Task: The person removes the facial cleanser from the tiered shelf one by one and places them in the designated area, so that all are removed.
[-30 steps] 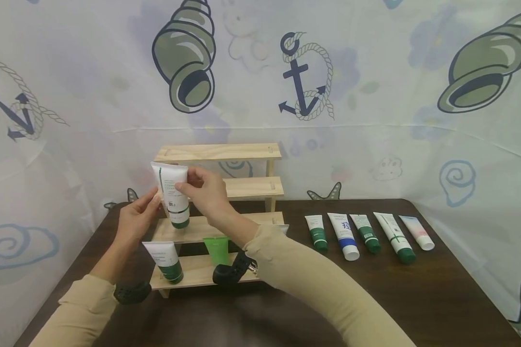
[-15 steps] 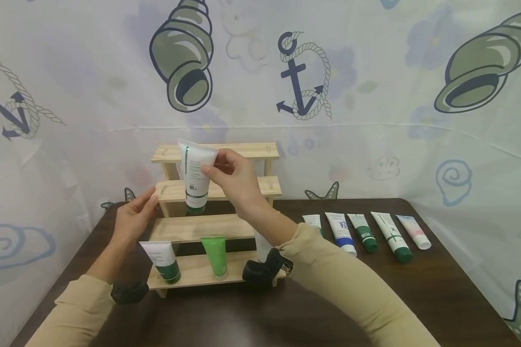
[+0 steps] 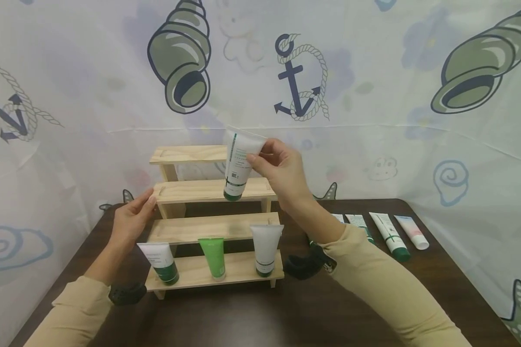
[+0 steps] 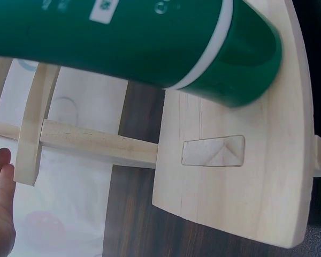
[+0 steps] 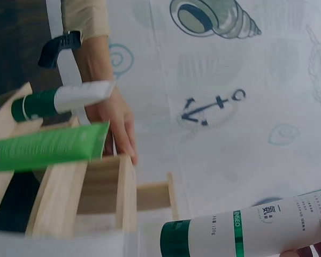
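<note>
My right hand (image 3: 282,168) pinches a white squeeze tube (image 3: 241,161) with a green cap near its top, holding it in the air before the upper tiers of a wooden step rack (image 3: 191,193). In the right wrist view the tube (image 5: 251,230) lies across the lower right, with fingertips at the frame's edge. My left hand (image 3: 132,214) is at the left end of the rack's second tier from the top, its fairly straight fingertips touching there. On the lowest tier stand a white-and-green tube (image 3: 159,262), a bright green tube (image 3: 214,258) and a white tube (image 3: 266,248).
Right of the rack, several tubes lie on the dark table (image 3: 260,318), among them a white tube with a green cap (image 3: 390,236) and a pink-and-white one (image 3: 411,231). My right arm covers part of that row. A patterned cloth (image 3: 373,135) hangs behind.
The right hand has carried the white tube rightward and up, away from the left hand. The left hand stays at the rack's end. The white tube on the lowest tier has come into view.
</note>
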### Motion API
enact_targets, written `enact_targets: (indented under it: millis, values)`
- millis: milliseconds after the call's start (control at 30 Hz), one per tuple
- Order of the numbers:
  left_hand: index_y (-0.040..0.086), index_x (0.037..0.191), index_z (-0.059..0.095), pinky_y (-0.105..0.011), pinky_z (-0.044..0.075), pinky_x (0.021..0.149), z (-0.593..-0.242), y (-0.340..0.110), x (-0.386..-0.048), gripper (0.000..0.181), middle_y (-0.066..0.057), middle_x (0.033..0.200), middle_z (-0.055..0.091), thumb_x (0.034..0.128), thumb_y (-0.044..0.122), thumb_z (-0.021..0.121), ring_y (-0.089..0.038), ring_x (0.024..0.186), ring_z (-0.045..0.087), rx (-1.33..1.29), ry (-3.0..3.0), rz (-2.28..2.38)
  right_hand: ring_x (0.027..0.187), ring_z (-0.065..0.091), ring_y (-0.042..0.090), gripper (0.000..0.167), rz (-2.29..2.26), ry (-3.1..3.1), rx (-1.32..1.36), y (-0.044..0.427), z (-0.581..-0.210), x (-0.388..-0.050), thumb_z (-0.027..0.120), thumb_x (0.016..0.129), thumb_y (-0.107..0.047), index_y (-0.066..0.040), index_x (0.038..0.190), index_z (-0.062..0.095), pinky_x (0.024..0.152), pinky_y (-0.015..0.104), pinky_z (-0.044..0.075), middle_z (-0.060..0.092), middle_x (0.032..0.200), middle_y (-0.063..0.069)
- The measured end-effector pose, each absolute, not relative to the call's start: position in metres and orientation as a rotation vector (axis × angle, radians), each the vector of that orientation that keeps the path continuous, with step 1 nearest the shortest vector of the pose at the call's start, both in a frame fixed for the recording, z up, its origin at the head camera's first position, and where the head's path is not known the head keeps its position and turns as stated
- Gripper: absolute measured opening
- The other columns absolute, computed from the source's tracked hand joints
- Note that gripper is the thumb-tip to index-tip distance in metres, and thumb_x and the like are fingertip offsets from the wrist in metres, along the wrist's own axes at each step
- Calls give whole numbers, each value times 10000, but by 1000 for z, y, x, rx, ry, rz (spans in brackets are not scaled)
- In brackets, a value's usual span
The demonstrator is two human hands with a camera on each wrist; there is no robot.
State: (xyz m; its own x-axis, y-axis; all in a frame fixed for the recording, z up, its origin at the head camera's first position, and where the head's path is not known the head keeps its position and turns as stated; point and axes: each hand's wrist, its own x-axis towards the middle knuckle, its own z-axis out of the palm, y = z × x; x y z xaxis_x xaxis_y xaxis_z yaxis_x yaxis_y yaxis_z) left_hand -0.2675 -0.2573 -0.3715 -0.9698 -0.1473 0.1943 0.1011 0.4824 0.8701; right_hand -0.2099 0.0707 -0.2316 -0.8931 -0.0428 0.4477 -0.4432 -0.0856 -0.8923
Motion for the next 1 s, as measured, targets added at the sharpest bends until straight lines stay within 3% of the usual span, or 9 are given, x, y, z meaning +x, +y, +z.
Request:
enact_targets:
  millis: [233, 400, 533, 667, 867, 1000]
  values:
    - [118, 1434, 374, -270, 467, 926, -371, -258, -267, 591, -174, 1436, 397, 955, 454, 456, -335, 1237, 485, 58, -2502, -1488, 995, 623, 178, 233, 2002, -1901, 478, 110, -235, -209, 606, 877, 33, 89, 1100, 566, 941, 349, 508, 622, 1028, 82]
    - [115, 1431, 378, -254, 482, 912, -370, -257, -267, 597, -181, 1428, 403, 952, 463, 454, -338, 1221, 500, 59, -2509, -1475, 995, 618, 148, 177, 1944, -1961, 361, 138, -243, -205, 630, 876, -8, -5, 1050, 600, 931, 362, 515, 624, 1039, 34]
    - [104, 1423, 390, -146, 493, 847, -371, -258, -268, 598, -194, 1408, 422, 949, 460, 466, -201, 1154, 580, 46, -2499, -1461, 1042, 602, 153, 173, 1886, -2036, 288, 161, -253, -200, 633, 888, -59, -53, 1058, 601, 944, 356, 506, 606, 1082, -3]
    - [101, 1421, 396, -70, 472, 792, -370, -259, -267, 596, -197, 1396, 437, 948, 456, 471, -83, 1088, 602, 32, -2490, -1455, 1040, 591, 137, 199, 1821, -2132, 204, 183, -266, -193, 633, 897, -106, -64, 1088, 593, 907, 277, 521, 590, 1087, -26]
    - [118, 1435, 369, -206, 482, 895, -371, -259, -269, 600, -190, 1432, 397, 951, 462, 456, -294, 1209, 524, 50, -2514, -1481, 1002, 583, 87, 304, 1761, -2293, 95, 209, -290, -181, 630, 907, -160, 25, 1136, 555, 886, 252, 523, 590, 1032, -32]
    - [121, 1438, 364, -221, 466, 915, -371, -259, -269, 606, -181, 1437, 399, 950, 470, 450, -245, 1205, 539, 65, -2528, -1472, 958, 596, 69, 366, 1795, -2372, 59, 224, -310, -175, 627, 910, -182, 79, 1147, 530, 854, 267, 539, 582, 1017, 19]
